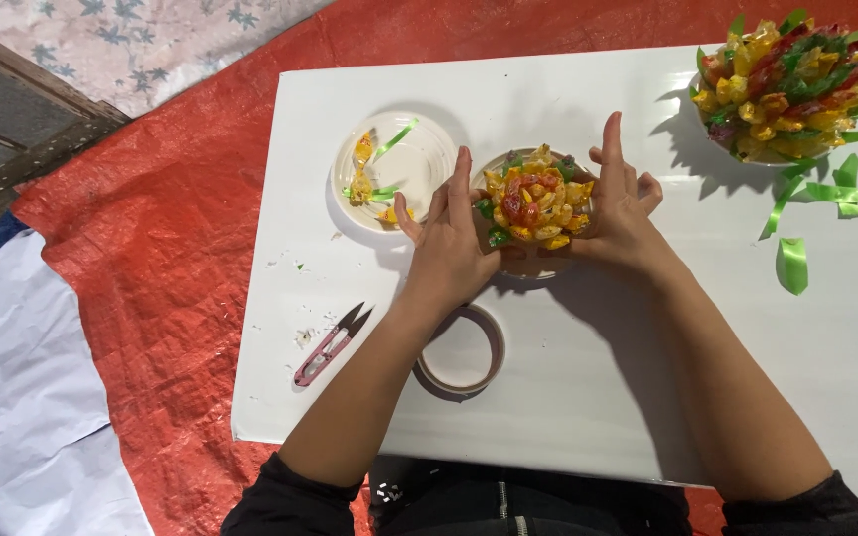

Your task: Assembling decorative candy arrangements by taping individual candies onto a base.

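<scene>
A small candy flower [538, 203] of yellow, red and green wrapped sweets sits on a white plate [538, 266] at the middle of the white board [588, 377]. My left hand [449, 243] presses against its left side with fingers straight. My right hand [623, 203] cups its right side, fingers raised and spread. Both hands hold the flower between them.
A white plate [429, 164] with a few yellow candies and green strips lies to the left. Pink thread snips [330, 345] and a tape roll [461, 350] lie near the front. A bigger candy bouquet [785, 84] and green ribbon pieces [814, 213] sit far right. Red tarp [161, 248] surrounds the board.
</scene>
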